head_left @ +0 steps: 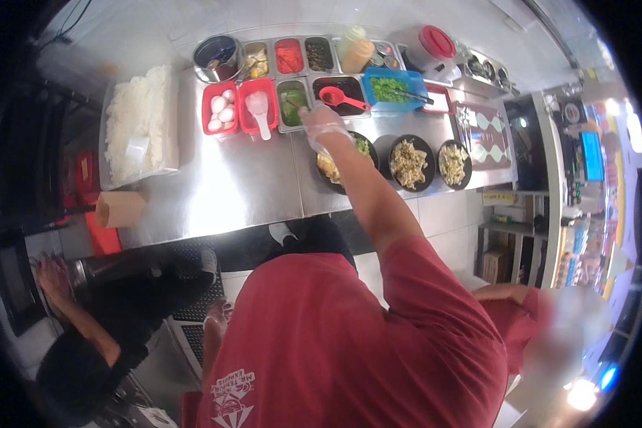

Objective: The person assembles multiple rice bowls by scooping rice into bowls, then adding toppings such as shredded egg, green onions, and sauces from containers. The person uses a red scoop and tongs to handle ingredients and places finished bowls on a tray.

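A broad stretch of the brushed-steel counter point(242, 182) lay between the translucent rectangular tub of white rice point(170, 123) and the round black bowl of food point(334, 187), near the front edge. Just beyond the bowl, the clear-gloved right hand point(324, 123) reached toward the steel pan of green food point(292, 129), fingers partly bent, their grasp indiscernible; the clear-gloved left hand point(217, 319) was well apart from the counter, its fingers' state likewise indiscernible.

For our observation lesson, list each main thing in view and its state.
Clear-gloved right hand: outstretched, grip unclear
Clear-gloved left hand: lowered, grip unclear
Rectangular steel pan: open, green food inside
Round black middle bowl: open, pale food inside
Rectangular blue plastic tub: open, chopped greens inside
Red plastic egg tub: open, white eggs inside
Red plastic scoop: lying unheld
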The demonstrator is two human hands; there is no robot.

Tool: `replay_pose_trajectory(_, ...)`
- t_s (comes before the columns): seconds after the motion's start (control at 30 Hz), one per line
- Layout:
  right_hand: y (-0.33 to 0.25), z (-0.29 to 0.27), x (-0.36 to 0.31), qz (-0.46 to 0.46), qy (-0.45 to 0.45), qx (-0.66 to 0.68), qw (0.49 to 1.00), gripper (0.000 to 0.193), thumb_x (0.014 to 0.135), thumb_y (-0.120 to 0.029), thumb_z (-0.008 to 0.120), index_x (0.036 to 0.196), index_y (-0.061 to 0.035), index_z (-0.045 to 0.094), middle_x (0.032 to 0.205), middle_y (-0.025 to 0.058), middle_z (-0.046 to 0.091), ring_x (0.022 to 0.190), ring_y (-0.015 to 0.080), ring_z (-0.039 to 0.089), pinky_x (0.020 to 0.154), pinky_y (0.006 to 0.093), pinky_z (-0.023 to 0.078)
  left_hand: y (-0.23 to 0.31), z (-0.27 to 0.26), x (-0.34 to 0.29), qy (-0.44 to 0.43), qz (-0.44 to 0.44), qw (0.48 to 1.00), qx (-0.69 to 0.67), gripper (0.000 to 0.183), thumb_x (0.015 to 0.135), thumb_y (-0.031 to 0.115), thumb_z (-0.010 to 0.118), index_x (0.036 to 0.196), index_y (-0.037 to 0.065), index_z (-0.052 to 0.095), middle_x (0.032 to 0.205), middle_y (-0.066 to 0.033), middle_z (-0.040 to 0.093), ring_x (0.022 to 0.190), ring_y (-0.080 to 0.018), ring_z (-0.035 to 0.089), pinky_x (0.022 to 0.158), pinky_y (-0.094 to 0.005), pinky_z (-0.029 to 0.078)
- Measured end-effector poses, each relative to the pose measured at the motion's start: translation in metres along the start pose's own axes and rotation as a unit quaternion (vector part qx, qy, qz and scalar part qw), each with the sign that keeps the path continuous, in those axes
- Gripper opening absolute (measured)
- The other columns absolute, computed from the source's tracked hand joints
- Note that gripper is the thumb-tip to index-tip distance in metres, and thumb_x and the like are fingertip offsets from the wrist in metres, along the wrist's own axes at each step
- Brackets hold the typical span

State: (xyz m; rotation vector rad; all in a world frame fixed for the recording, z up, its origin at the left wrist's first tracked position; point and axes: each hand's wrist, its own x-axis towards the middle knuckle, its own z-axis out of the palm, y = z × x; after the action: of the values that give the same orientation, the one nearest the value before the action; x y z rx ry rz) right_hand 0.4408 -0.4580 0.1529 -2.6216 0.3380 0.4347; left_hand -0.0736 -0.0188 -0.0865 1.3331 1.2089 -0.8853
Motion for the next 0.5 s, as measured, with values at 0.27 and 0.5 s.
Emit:
replay_pose_trajectory(0.27,0.143,-0.003,-0.095,-0.128,-0.069,0.019,0.989,0.028,0.097,-0.030,0.058,0.091,-0.0049,0.070,0.097,0.0212,0.073,0.091,0.0358,0.071,0.077,0.0519,0.052,0.082,-0.054,-0.036,0.052,0.048,0.982,-0.173,0.039,0.098,0.028,0.066,0.130,0.006,0.060,0.113,-0.0130,0.067,0.098,-0.0266,0.065,0.090,-0.0432,0.054)
replay_pose_trajectory(0.5,0.230,0.121,-0.172,0.229,-0.175,0.695,0.659,0.049,0.104,-0.041,0.049,0.133,-0.0016,0.056,0.126,0.0181,0.066,0.114,0.0340,0.065,0.092,0.0468,0.055,0.283,-0.319,-0.169,-0.061,0.295,0.919,-0.255,0.042,0.101,0.030,0.062,0.134,0.004,0.060,0.121,-0.0149,0.065,0.111,-0.0283,0.062,0.099,-0.0451,0.050)
